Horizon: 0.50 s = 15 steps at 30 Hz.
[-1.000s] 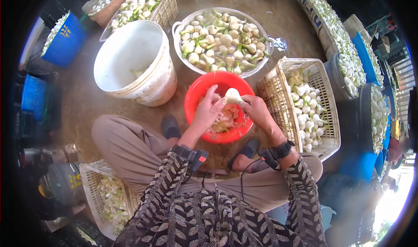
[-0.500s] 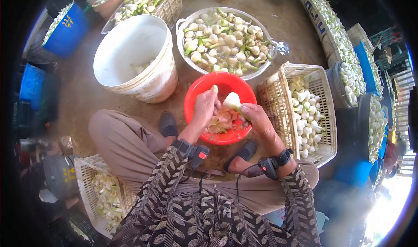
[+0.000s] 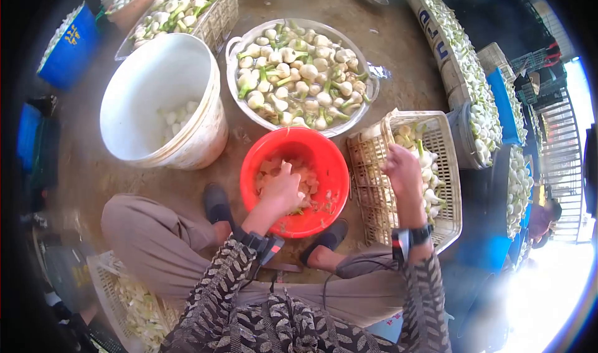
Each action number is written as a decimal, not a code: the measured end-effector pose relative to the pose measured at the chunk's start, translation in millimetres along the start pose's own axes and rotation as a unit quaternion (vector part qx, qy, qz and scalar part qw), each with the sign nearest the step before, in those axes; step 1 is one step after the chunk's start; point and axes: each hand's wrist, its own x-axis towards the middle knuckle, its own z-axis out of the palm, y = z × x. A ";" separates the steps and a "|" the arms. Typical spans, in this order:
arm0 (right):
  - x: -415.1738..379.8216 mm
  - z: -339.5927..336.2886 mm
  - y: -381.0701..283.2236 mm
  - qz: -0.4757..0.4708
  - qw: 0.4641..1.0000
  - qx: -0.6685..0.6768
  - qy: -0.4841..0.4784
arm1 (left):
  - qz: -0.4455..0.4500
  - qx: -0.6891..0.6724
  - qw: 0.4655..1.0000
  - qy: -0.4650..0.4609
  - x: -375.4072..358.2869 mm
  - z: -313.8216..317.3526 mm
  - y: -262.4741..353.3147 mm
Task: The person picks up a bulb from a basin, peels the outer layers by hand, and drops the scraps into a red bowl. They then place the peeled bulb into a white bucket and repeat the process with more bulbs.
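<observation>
My left hand is closed over the red bowl, with a small pale tip sticking up from it; what that is I cannot make out. Pale peelings lie in the bowl under this hand. My right hand is above the left rim of the right-hand plastic crate. Its fingers are partly curled but apart, and no bulb shows between them. Inside that crate lie white garlic bulbs, some with green stems, partly hidden by the hand and forearm.
A wide basin of bulbs in water stands beyond the bowl. To its left is a white bucket with some peeled pieces inside. Another crate of bulbs stands behind; a crate of scraps sits by my left knee. Filled containers line the right.
My right hand has moved right from the bowl to the crate, and the bulb it held no longer shows in it. My left hand has lowered into the bowl. The view has shifted slightly.
</observation>
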 end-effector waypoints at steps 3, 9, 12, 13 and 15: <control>93.9 34.1 15.6 -0.108 0.932 -0.294 -0.182 | -0.042 0.005 0.997 -0.057 17.6 -14.5 6.0; 256.5 68.9 136.1 -0.270 0.559 -0.769 -0.148 | 0.048 -0.003 0.998 0.040 31.0 -16.6 -3.7; 246.6 80.5 113.1 -0.254 0.527 -0.783 -0.210 | 0.037 -0.240 0.969 0.048 39.8 -30.4 -1.0; 250.7 79.5 109.4 -0.228 0.552 -0.773 -0.212 | 0.017 -0.241 0.969 0.054 45.5 -25.0 -8.1; 243.2 77.9 92.4 -0.217 0.614 -0.739 -0.172 | -0.076 -0.396 0.915 0.000 55.3 -34.9 -7.5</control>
